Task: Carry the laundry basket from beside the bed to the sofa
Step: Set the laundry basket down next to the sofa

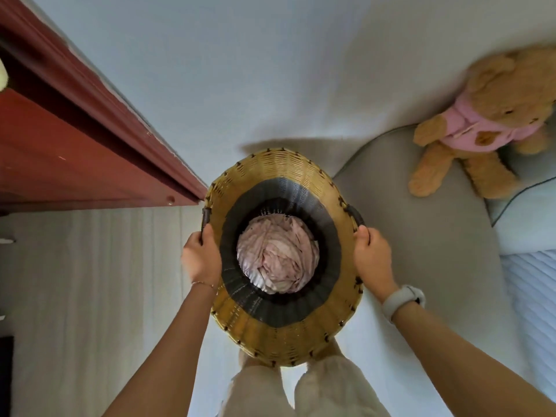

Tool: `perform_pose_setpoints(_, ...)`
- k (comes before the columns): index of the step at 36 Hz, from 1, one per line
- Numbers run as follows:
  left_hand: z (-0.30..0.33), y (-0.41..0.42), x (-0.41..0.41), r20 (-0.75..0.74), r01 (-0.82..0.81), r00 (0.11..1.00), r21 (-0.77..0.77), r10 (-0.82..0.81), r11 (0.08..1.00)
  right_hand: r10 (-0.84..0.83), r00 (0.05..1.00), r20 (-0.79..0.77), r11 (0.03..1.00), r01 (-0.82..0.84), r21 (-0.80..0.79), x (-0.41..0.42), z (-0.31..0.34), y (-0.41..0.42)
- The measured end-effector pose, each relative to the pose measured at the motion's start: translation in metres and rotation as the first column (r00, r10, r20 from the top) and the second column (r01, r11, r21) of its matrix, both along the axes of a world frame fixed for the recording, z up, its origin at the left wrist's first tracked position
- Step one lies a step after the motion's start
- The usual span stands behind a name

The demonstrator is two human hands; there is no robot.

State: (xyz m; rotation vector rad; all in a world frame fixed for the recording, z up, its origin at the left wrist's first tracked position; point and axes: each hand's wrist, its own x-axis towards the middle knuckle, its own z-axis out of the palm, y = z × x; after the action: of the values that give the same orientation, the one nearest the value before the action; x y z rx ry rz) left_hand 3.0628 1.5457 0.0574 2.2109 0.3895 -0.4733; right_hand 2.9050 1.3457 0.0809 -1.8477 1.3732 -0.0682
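Observation:
A tall round wicker laundry basket (279, 168), yellow at the rim with a black band inside, fills the middle of the head view, seen from straight above. Crumpled pale pink cloth (278, 254) lies at its bottom. My left hand (200, 258) is closed around the dark handle on the basket's left side. My right hand (373, 257) grips the dark handle on its right side. The basket stands close to the white wall, just left of the bed's grey padded edge (421, 236). Whether it rests on the floor is hidden.
A dark red wooden door frame (90, 130) runs along the left. A brown teddy bear in a pink top (481, 124) sits on the grey padding at the right. White quilted bedding (532, 299) lies at the far right. My legs in light trousers (301, 392) are below the basket.

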Motion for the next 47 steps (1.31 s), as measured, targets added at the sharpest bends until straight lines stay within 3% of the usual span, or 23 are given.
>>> perform_pose_setpoints(15,-0.136,-0.024,-0.029,0.033,-0.13,0.992,0.195,0.126,0.972,0.207,0.973,-0.105,0.978,-0.202,0.056,0.012,-0.154,-0.042)
perform_pose_setpoints(22,-0.151,-0.031,-0.015,0.054,-0.14,0.99,0.173,0.133,0.975,0.252,0.964,-0.082,0.963,-0.258,-0.074,0.036,-0.164,-0.059)
perform_pose_setpoints(27,-0.141,-0.013,-0.027,-0.037,-0.075,0.996,0.198,0.084,0.977,0.308,0.94,-0.147,0.934,-0.328,-0.144,0.047,-0.16,-0.07)
perform_pose_setpoints(32,-0.131,-0.003,-0.056,-0.072,0.065,0.997,0.384,-0.04,0.921,0.467,0.87,-0.158,0.839,-0.493,-0.231,0.056,-0.157,-0.072)
perform_pose_setpoints(34,-0.128,-0.006,-0.049,-0.046,0.112,0.994,0.454,-0.102,0.884,0.355,0.929,-0.103,0.9,-0.37,-0.232,0.053,-0.157,-0.067)
perform_pose_setpoints(37,-0.133,-0.018,-0.024,-0.008,0.222,0.969,0.473,-0.248,0.853,0.051,0.997,-0.052,0.994,-0.056,-0.095,0.034,-0.165,-0.046)
perform_pose_setpoints(43,-0.171,-0.065,0.045,-0.084,0.526,0.828,0.459,-0.554,0.716,-0.161,0.956,-0.243,0.97,0.199,0.138,-0.015,-0.207,0.01)
perform_pose_setpoints(47,-0.204,-0.083,0.089,-0.204,0.626,0.755,0.509,-0.623,0.591,-0.271,0.902,-0.337,0.934,0.331,0.134,-0.02,-0.228,0.018)
